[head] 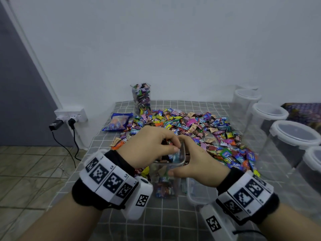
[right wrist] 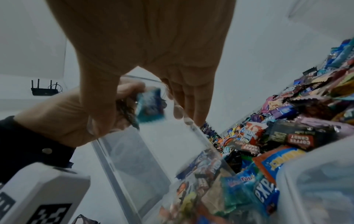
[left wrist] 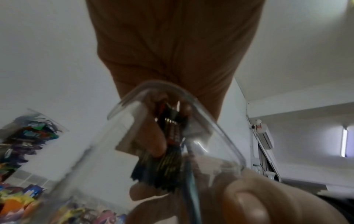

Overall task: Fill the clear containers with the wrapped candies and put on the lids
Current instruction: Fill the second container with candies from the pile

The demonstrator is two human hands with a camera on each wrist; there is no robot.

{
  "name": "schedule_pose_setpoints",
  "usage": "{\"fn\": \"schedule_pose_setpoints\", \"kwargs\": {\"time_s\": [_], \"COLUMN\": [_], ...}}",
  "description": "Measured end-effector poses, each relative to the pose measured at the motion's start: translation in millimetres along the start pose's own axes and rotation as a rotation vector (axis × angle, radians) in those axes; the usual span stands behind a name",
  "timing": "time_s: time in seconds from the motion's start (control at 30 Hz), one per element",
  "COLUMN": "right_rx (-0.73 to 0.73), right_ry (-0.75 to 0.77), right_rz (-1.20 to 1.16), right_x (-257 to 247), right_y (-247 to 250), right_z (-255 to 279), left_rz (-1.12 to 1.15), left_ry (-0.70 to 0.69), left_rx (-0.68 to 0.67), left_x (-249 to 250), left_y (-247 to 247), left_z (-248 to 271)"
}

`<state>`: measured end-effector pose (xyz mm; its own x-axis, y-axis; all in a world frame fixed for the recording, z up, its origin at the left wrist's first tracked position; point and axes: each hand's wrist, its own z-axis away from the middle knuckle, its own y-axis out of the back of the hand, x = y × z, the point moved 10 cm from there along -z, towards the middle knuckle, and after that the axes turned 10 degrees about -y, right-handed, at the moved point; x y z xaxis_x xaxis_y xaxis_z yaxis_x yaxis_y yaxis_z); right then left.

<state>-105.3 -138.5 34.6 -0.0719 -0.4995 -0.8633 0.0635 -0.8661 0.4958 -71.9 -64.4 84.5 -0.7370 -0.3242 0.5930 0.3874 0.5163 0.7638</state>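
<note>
A tall clear container, partly filled with wrapped candies, stands at the table's front centre. My left hand is over its mouth and pinches a few candies, among them a dark one and a blue one, just inside the rim. My right hand grips the container's top from the right, thumb on the near side, fingers on the far side. The big pile of loose candies lies just behind. A filled, lidless container stands at the back.
A loose lid lies on the table right of the held container. Several lidded clear containers line the right edge. A blue candy bag lies at the back left. The table's left edge drops to a tiled floor with wall plugs.
</note>
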Motion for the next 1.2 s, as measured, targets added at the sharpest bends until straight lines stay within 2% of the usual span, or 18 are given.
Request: {"fn": "schedule_pose_setpoints", "kwargs": {"time_s": [0.17,0.33,0.43,0.6,0.8,0.87,0.93,1.0,1.07,1.13,1.2], "right_rx": [0.029,0.047,0.068,0.059,0.069,0.059,0.036,0.006,-0.048,-0.122,-0.184], "right_ry": [0.015,-0.013,-0.006,-0.037,-0.048,-0.048,-0.06,-0.081,-0.099,-0.097,-0.128], "right_rz": [0.06,0.13,0.127,0.155,0.186,0.169,0.126,0.103,0.126,0.148,0.247], "right_x": [1,4,5,8,8,8,11,15,20,25,35], "right_y": [6,10,15,19,17,17,17,17,15,13,14], "right_z": [-1,-2,-2,-1,-2,-2,0,2,5,6,6], "left_rz": [-0.151,-0.235,-0.128,0.163,0.237,0.287,0.33,0.296,0.237,0.158,0.062], "left_ry": [-0.051,-0.048,-0.058,-0.039,-0.022,-0.046,-0.052,-0.007,0.095,0.216,0.312], "left_rx": [-0.142,-0.202,-0.179,-0.002,-0.183,-0.155,-0.053,0.081,0.141,0.065,-0.126], "left_x": [11,16,18,10,10,13,12,-5,-29,-56,-77], "left_y": [-12,-15,-15,6,-10,-9,5,27,44,47,32], "left_z": [-6,-10,-10,-7,-1,-1,-1,4,16,31,47]}}
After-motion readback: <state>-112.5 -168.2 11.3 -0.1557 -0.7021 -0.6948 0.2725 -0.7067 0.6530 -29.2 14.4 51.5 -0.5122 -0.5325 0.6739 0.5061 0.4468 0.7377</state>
